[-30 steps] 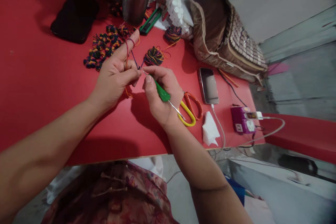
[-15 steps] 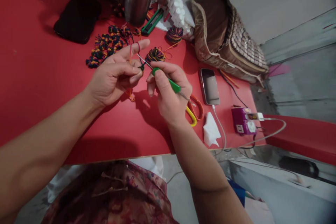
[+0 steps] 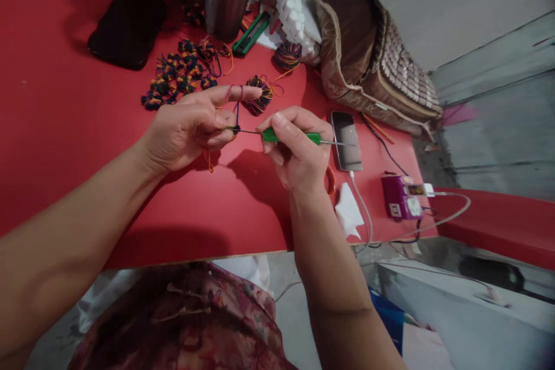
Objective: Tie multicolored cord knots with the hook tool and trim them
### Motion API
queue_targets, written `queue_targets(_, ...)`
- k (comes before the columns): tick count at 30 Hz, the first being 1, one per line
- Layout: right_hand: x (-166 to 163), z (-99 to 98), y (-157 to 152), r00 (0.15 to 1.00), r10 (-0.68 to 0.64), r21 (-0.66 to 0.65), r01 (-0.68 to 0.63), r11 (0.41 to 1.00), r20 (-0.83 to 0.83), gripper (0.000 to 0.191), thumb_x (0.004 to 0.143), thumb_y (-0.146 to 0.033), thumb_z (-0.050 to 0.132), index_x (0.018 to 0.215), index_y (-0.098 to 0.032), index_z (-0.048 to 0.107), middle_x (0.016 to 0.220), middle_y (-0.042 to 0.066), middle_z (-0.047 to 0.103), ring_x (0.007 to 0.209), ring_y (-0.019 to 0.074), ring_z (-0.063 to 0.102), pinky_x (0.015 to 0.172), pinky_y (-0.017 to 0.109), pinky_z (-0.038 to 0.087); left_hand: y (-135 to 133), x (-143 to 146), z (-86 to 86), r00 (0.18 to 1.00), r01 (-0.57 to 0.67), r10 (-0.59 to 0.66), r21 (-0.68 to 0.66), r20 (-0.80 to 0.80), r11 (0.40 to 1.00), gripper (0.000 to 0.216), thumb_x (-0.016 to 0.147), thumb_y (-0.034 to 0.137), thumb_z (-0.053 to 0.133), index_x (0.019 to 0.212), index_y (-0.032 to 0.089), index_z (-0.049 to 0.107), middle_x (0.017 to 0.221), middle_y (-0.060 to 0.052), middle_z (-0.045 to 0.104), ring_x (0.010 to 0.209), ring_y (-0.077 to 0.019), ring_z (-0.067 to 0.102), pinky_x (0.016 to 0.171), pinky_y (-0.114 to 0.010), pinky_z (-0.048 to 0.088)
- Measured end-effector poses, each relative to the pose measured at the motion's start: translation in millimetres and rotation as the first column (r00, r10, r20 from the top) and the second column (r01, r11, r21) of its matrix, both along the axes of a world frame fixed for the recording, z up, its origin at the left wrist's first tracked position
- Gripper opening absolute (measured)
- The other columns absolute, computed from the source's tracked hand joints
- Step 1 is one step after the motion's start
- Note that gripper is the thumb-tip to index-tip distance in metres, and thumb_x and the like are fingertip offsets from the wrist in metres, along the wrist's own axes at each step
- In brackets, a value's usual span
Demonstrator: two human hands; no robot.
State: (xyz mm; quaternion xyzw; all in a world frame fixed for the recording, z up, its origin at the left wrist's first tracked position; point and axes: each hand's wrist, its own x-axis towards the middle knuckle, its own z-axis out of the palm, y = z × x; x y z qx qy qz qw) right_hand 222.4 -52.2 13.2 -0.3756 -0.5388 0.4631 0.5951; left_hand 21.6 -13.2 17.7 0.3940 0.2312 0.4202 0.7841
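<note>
Between thumb and fingers, my left hand [image 3: 186,127] pinches a small dark crocheted piece [image 3: 235,128]. Its index finger is stretched out with multicoloured yarn [image 3: 241,95] looped round it. A crochet hook [image 3: 291,137] with a green handle is gripped in my right hand [image 3: 299,144], its metal shaft lying level and its tip at the small piece. An orange yarn tail hangs below my left hand. Just beyond my fingers lies a loose ball of mixed yarn [image 3: 259,101], and behind my left hand is a pile of small dark and orange yarn pieces [image 3: 173,75].
A dark phone-like object [image 3: 128,28], a steel flask [image 3: 229,0] and a green cutter [image 3: 251,34] lie or stand at the back. To the right are a brown bag [image 3: 373,58], a charging phone [image 3: 347,141], crumpled paper [image 3: 348,211], partly hidden scissors [image 3: 330,180] and a purple plug adapter [image 3: 401,196].
My right hand has moved right, and the hook has swung from slanted to nearly level. My left hand has shifted slightly down, its index finger now lower and straighter.
</note>
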Motion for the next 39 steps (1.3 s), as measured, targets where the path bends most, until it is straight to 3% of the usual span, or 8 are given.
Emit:
queue_targets(4, 2, 0.5, -7, 0.988, -0.085, 0.057, 0.078, 0.995, 0.126, 0.026, 0.103, -0.045, 0.088, 0.088, -0.024, 0.090, 0.060, -0.005, 0.066, 0.042, 0.0072, 0.043, 0.041, 0.024, 0.038, 1, 1, -1.0, 0.998, -0.002, 0.002, -0.008, -0.059, 1.000, 0.028, 0.091, 0.020, 0.078, 0.118, 0.015, 0.085, 0.062, 0.005, 0.047, 0.050, -0.0106, 0.040, 0.045, -0.022, 0.030)
queue_targets(9, -1, 0.8, -15, 0.932, -0.210, 0.225, 0.146, 0.964, 0.296, 0.027, 0.110, -0.048, 0.080, 0.093, -0.029, 0.089, 0.067, -0.003, 0.070, 0.056, 0.0137, 0.062, 0.067, 0.034, 0.062, 1, 3, -4.3, 0.999, -0.020, 0.019, -0.030, -0.048, 0.999, 0.042, 0.081, 0.017, 0.096, 0.122, 0.019, 0.083, 0.064, 0.004, 0.053, 0.053, -0.0118, 0.048, 0.046, -0.024, 0.032)
queue_targets(16, -11, -3.0, -18, 0.802, -0.317, 0.343, 0.150, 0.927, 0.507, 0.028, 0.115, -0.055, 0.069, 0.111, -0.036, 0.089, 0.089, 0.004, 0.083, 0.076, 0.0222, 0.076, 0.084, 0.042, 0.069, 0, 2, -6.5, 0.999, 0.004, -0.001, -0.108, 0.032, 0.994, 0.051, 0.085, 0.013, 0.094, 0.133, 0.021, 0.077, 0.064, 0.006, 0.057, 0.049, -0.0096, 0.051, 0.049, -0.021, 0.039)
queue_targets(21, -18, -6.2, -18, 0.767, -0.346, 0.427, 0.104, 0.898, 0.541, 0.018, 0.120, -0.039, 0.065, 0.122, -0.034, 0.082, 0.109, 0.004, 0.089, 0.106, 0.0241, 0.083, 0.102, 0.044, 0.069, -3, 6, -9.7, 0.997, -0.023, 0.035, -0.190, 0.062, 0.982, 0.061, 0.088, 0.008, 0.089, 0.144, 0.024, 0.073, 0.072, 0.006, 0.064, 0.049, -0.0077, 0.053, 0.047, -0.018, 0.038)
queue_targets(26, -23, -12.3, -22, 0.744, -0.377, 0.415, 0.147, 0.898, 0.551, 0.017, 0.120, -0.039, 0.063, 0.127, -0.037, 0.079, 0.119, 0.005, 0.087, 0.112, 0.0245, 0.082, 0.100, 0.042, 0.069, -7, 10, -8.3, 0.993, -0.097, 0.106, -0.129, 0.060, 0.987, 0.068, 0.088, 0.009, 0.092, 0.150, 0.029, 0.071, 0.068, 0.009, 0.059, 0.055, -0.0090, 0.061, 0.050, -0.016, 0.036)
queue_targets(30, -25, -15.3, -22, 0.711, -0.371, 0.316, 0.216, 0.924, 0.597, 0.020, 0.117, -0.048, 0.066, 0.124, -0.036, 0.080, 0.116, 0.008, 0.086, 0.113, 0.0296, 0.081, 0.102, 0.047, 0.069, -9, 12, -3.1, 0.988, -0.155, 0.155, -0.078, 0.003, 0.985, 0.063, 0.085, 0.007, 0.092, 0.144, 0.024, 0.076, 0.069, 0.007, 0.062, 0.054, -0.0093, 0.053, 0.049, -0.019, 0.036)
queue_targets(36, -23, -16.3, -15, 0.771, -0.414, 0.479, 0.163, 0.863, 0.484, 0.021, 0.120, -0.041, 0.065, 0.118, -0.031, 0.083, 0.103, 0.002, 0.086, 0.098, 0.0210, 0.082, 0.096, 0.039, 0.069, -4, 9, -1.4, 0.984, -0.172, 0.170, -0.036, -0.043, 0.984, 0.055, 0.084, 0.005, 0.085, 0.137, 0.021, 0.080, 0.067, 0.006, 0.058, 0.055, -0.0111, 0.055, 0.049, -0.021, 0.035)
queue_targets(39, -19, -13.8, -15, 0.785, -0.408, 0.479, 0.164, 0.862, 0.466, 0.021, 0.119, -0.040, 0.067, 0.117, -0.033, 0.087, 0.098, 0.002, 0.085, 0.091, 0.0199, 0.079, 0.095, 0.039, 0.068, -2, 7, -1.5, 0.984, -0.174, 0.173, -0.028, -0.048, 0.984, 0.048, 0.081, 0.006, 0.085, 0.126, 0.020, 0.082, 0.065, 0.006, 0.052, 0.054, -0.0109, 0.051, 0.047, -0.021, 0.030)
